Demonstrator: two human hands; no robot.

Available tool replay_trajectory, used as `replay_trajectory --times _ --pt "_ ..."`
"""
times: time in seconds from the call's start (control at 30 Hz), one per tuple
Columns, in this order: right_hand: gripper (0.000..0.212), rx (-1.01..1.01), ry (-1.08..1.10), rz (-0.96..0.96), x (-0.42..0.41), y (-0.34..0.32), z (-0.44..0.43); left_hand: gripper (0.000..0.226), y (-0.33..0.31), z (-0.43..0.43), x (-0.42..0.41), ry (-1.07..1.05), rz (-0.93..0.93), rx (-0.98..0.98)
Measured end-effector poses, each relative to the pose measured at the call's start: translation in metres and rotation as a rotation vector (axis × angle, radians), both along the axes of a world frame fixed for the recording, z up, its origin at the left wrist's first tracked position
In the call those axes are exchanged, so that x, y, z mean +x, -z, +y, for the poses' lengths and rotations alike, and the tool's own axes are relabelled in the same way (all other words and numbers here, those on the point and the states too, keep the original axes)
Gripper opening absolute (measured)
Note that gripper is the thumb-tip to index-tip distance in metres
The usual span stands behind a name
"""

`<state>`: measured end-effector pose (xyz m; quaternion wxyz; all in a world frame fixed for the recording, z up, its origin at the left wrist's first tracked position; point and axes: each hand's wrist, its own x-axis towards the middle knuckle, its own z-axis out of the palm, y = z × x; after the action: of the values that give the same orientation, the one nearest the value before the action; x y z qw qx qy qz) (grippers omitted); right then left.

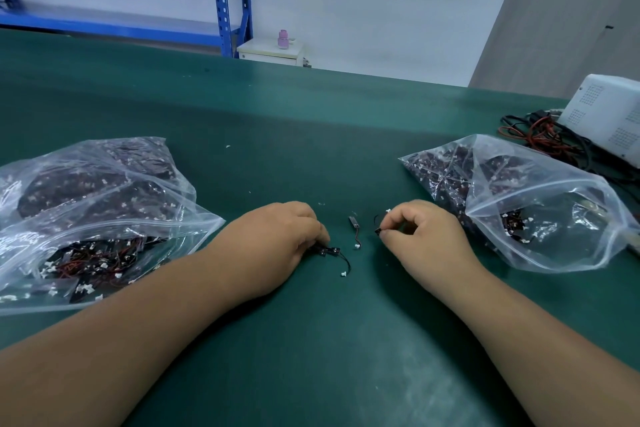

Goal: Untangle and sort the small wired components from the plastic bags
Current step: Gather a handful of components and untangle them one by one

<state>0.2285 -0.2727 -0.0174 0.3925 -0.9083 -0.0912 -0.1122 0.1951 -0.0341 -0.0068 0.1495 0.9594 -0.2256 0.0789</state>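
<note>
Bare forearms across the near edge of the tabletop [311, 135], reaching toward its middle. Left hand [277, 236] knuckles-up, fingers curled down and gripping the left component [330, 251] against the green surface. Right hand [426, 236] apart from it, thumb and forefinger pinching the right component [378, 229].

Likely trouble from here: hair-thin wires, probably quick to shed a plug or snap under a hard tug. Trailing leads close enough to hook one another again if dragged across the middle. Loose component [354, 224] within easy reach of either wrist, so easily swept aside. White crumbs scattered over the surface, easy to mistake for plugs.

Left component poking out past the left fingertips, wire curling toward the near edge and ending in a white plug. Right component at the very tips of the right fingers, wire arcing up to a white plug just above them. Loose component flat between the 2 hands, touched by neither. Left bag [97, 211] beside the left forearm, right bag [519, 201] just beyond the right hand, both packed with more tangled pieces. White box [609, 114] and cables [540, 140] at the far right corner.
</note>
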Motion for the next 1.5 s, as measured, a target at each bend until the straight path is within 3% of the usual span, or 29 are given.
replay_trajectory --times 0.2,0.33,0.47,0.63,0.8,1.03,1.27,1.5 --pt "0.019 0.051 0.006 -0.005 0.000 0.000 0.001 0.012 0.001 0.002 0.002 -0.099 -0.027 0.015" --pt "0.024 0.096 -0.002 -0.077 -0.002 0.001 0.002 0.015 0.003 0.003 0.003 -0.168 -0.038 0.063" --pt "0.020 -0.120 -0.192 -0.298 -0.012 -0.005 0.007 0.014 0.002 0.003 0.002 -0.177 -0.039 0.051" --pt "0.037 -0.460 -0.397 -0.185 -0.023 -0.005 0.019 0.013 0.001 0.001 0.000 -0.147 -0.042 0.040" --pt "0.054 -0.602 -0.281 -0.179 -0.021 -0.001 0.017 0.014 0.001 0.002 0.000 -0.149 -0.032 0.033" --pt "0.058 -0.487 -0.242 -0.223 -0.023 -0.002 0.017 0.017 -0.002 0.000 -0.002 -0.135 -0.012 0.024" --pt "0.014 -0.389 -0.308 -0.406 -0.030 -0.005 0.026 0.034 -0.006 -0.007 -0.009 0.018 -0.112 -0.029" --pt "0.016 -0.034 -0.140 -0.313 -0.017 -0.008 0.013 0.022 -0.003 -0.002 -0.005 -0.024 -0.047 -0.008"
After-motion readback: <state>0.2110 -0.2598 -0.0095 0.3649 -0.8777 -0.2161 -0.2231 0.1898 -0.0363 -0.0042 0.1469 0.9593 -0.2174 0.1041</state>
